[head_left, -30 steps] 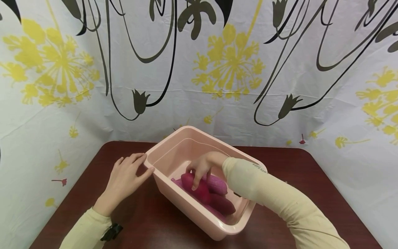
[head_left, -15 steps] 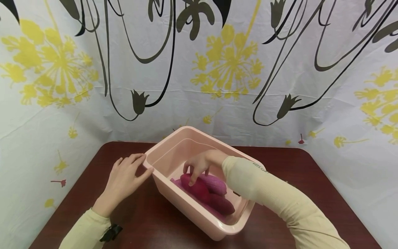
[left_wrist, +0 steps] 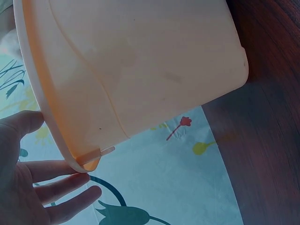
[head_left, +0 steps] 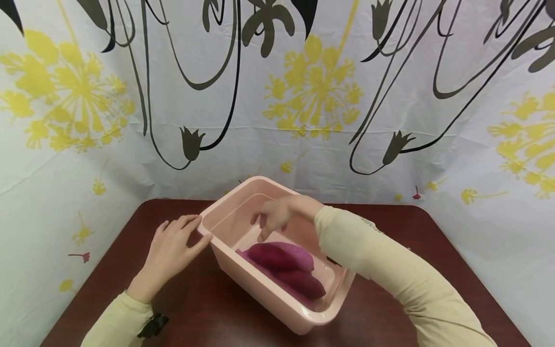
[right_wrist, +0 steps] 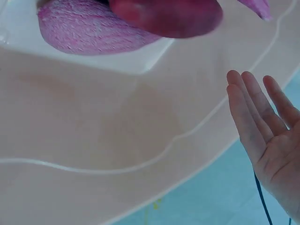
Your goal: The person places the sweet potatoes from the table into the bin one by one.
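Note:
A pink plastic bin holds several purple sweet potatoes. A dark, smooth sweet potato lies on top, beside a lighter, rough-skinned one. Below it, another dark sweet potato points toward the near end. My right hand is inside the bin above the pile, fingers apart and holding nothing. In the right wrist view, that hand has its fingers extended near the bin's inner wall. My left hand touches the bin's left corner, its thumb and fingertips at the rim.
The bin stands on a dark reddish-brown table with rounded far corners. A patterned white cloth hangs behind and on both sides. A black band is on the left wrist.
The right hand has let go of the top dark sweet potato and risen away from it, toward the bin's far side. That sweet potato now lies on the others. The left hand stays at the rim.

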Tool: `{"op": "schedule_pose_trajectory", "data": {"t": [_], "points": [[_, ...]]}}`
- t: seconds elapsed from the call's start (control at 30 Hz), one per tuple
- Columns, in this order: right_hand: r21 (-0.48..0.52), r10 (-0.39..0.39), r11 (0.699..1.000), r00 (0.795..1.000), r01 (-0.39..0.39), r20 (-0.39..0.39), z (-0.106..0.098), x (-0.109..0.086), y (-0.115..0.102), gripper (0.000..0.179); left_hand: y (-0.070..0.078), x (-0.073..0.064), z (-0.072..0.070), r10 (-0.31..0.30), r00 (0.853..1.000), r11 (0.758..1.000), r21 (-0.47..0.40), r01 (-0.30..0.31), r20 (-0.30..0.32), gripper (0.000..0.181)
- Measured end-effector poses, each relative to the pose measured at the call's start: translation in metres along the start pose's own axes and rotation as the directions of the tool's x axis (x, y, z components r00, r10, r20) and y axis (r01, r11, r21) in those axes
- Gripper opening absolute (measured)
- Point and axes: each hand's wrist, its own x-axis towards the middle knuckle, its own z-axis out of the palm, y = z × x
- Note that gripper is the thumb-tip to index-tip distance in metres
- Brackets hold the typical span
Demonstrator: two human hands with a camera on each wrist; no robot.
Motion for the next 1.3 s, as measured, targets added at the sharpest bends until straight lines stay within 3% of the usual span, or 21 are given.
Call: {"op": "schedule_pose_trajectory", "data": {"t": [0.2,0.4,0.53,0.6,0.73,0.97,1.07,1.17,1.3], "points": [[-0.029,-0.074,0.997,0.997,0.073,-0.032,-0.018,-0.018,-0.011,0.05,-0.002,-0.001,-0.002,-0.002,1.0,1.0,-0.001,0.002,-0.009,0.053],[-0.121,-0.15,0.983,0.983,0.137,-0.103,-0.034,-0.046,-0.014,0.049,-0.004,-0.001,-0.002,0.01,1.0,1.0,0.007,-0.009,-0.024,0.052],[-0.171,-0.198,0.971,0.961,0.166,-0.194,-0.038,-0.067,-0.012,0.048,-0.004,-0.001,-0.003,0.02,0.999,1.0,0.011,-0.019,-0.031,0.051],[-0.213,-0.245,0.958,0.938,0.194,-0.246,-0.038,-0.077,-0.008,0.047,-0.004,0.0,-0.003,0.026,0.999,1.0,0.012,-0.026,-0.037,0.051],[-0.325,-0.314,0.925,0.878,0.197,-0.362,-0.032,-0.091,0.002,0.046,-0.004,0.0,-0.004,0.032,0.999,0.999,0.011,-0.032,-0.037,0.051],[-0.447,-0.336,0.893,0.735,0.05,-0.589,-0.005,-0.103,0.028,0.046,-0.006,-0.002,-0.004,0.037,0.999,0.999,0.009,-0.037,-0.039,0.052],[-0.462,-0.367,0.886,0.662,0.035,-0.653,0.006,-0.105,0.041,0.048,-0.007,-0.003,-0.004,0.034,0.998,0.999,0.004,-0.034,-0.046,0.053],[-0.482,-0.413,0.876,0.562,0.029,-0.716,0.017,-0.107,0.055,0.048,-0.008,-0.005,-0.004,0.034,0.998,0.999,0.001,-0.034,-0.058,0.056],[-0.484,-0.431,0.875,0.457,-0.001,-0.779,0.03,-0.11,0.075,0.048,-0.01,-0.01,-0.005,0.009,0.999,1.0,-0.004,-0.009,-0.039,0.06]]}}
